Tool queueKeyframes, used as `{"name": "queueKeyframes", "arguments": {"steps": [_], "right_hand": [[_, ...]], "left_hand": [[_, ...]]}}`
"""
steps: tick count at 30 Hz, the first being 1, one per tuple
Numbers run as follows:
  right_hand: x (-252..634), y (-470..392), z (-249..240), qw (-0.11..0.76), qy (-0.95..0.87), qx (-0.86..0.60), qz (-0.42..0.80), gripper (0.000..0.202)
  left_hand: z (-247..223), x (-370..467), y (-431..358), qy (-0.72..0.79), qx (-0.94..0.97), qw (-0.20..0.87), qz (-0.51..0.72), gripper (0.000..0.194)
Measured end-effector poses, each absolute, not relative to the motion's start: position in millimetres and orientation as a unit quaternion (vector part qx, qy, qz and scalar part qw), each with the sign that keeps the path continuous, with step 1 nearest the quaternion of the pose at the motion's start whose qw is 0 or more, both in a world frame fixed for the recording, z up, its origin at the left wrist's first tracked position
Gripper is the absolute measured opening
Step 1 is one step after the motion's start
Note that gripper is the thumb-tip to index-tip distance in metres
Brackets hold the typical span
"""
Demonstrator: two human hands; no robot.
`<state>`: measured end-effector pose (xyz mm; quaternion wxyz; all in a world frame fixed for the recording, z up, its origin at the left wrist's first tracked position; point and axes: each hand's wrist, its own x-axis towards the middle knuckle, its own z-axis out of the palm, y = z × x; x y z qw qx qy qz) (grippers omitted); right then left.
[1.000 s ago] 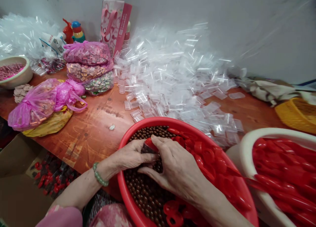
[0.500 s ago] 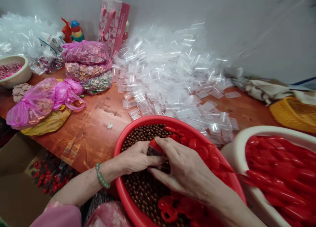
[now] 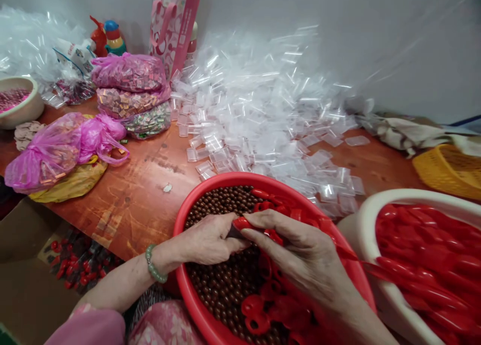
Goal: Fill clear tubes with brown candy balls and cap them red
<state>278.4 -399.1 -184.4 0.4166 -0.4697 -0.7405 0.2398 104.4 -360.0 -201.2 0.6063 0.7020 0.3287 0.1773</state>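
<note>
My left hand, with a green bead bracelet on its wrist, is closed around a small clear case that looks dark inside; the fingers hide most of it. My right hand pinches a glossy red plastic cap at the case's end. Whether the cap is fully seated, I cannot tell. Both hands are over a red basin. Brown chocolate-like balls fill its left side, and loose red plastic pieces lie at its right and front.
Many clear plastic cases are heaped against the wall. A white tub of red plastic parts stands at right, near a yellow basket. Pink bags lie at left. Below the table edge, a cardboard box holds red-capped pieces.
My right hand has shifted its grip, its fingers now pinching the red cap from the right side. The left hand keeps the case in nearly the same place.
</note>
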Motion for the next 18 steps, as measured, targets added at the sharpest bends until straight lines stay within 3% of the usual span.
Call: {"name": "queueKeyframes", "arguments": {"steps": [6,10,12,16,18], "right_hand": [[274.2,-398.3,-179.5,0.365,-0.766,-0.462,0.259,0.008],[268.8,-399.9,-184.5,0.386,-0.787,-0.467,0.115,0.016],[267.0,-400.9,-186.9,0.353,-0.811,-0.464,0.044,0.017],[265.2,-401.4,-186.2,0.252,-0.856,-0.447,-0.059,0.059],[264.5,-400.7,-185.3,0.225,-0.861,-0.446,-0.097,0.063]], "left_hand": [[-203.2,102.4,-359.7,0.29,0.706,0.619,0.184,0.012],[-205.8,104.9,-361.1,0.286,0.603,0.71,0.224,0.007],[-206.2,106.6,-361.6,0.264,0.528,0.77,0.243,0.007],[-204.6,108.4,-362.0,0.239,0.397,0.851,0.245,0.03],[-203.0,108.4,-362.0,0.233,0.342,0.879,0.236,0.042]]}}
